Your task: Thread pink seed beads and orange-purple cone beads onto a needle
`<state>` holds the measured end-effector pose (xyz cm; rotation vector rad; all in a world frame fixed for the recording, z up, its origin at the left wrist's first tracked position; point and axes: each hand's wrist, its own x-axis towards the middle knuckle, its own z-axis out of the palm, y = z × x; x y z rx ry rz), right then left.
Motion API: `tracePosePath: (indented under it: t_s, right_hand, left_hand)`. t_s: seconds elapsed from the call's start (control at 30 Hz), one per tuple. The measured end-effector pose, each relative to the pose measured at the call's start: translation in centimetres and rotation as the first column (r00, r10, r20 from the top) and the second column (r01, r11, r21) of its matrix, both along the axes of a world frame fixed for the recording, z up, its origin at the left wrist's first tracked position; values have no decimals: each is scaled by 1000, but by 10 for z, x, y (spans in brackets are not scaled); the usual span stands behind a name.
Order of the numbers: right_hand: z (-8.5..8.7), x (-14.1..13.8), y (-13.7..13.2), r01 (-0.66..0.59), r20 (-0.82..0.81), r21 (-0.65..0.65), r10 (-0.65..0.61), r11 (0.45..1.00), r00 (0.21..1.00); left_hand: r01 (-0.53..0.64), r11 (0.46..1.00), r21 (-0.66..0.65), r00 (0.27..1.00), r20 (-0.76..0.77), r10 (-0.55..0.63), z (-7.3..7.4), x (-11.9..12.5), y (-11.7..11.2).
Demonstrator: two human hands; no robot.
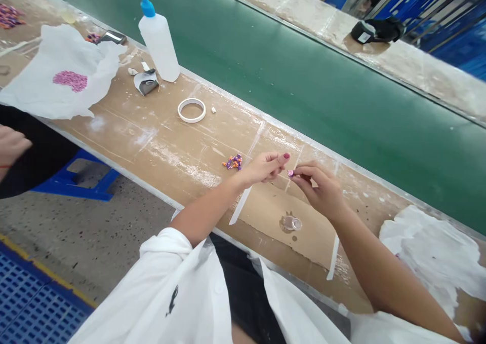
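Observation:
My right hand (321,188) pinches a small pink-and-purple piece (290,173) between thumb and fingertips, above the brown board. Just left of it, my left hand (265,167) is closed, its thumb pressed along the curled fingers; whether anything sits inside them is hidden. A small heap of orange-and-purple pieces (233,162) lies beside my left wrist. Below the hands, a small clear cup (292,223) rests on a cardboard sheet (273,209) held down with white tape, with wet-looking spots around it.
A roll of white tape (192,110) and a white bottle with a blue nozzle (159,45) stand left of centre. Pink pieces (70,80) lie on white paper (41,98) at left. Crumpled white sheeting (433,253) is at right. A green belt (304,80) runs behind. Another person's hand (13,146) shows at left.

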<state>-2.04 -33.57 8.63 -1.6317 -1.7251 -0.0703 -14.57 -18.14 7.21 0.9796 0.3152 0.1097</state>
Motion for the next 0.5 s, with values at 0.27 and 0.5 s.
tracePosePath:
  t_s: [0.27, 0.5]
  right_hand:
    - [9, -7, -19, -31, 196, 63, 18, 998, 980]
    - [11, -11, -20, 59, -22, 24, -59, 998, 998]
  left_hand:
    - [368, 926, 84, 915, 142, -377, -2, -4, -13]
    - [447, 893, 46, 887, 101, -450, -3, -5, -10]
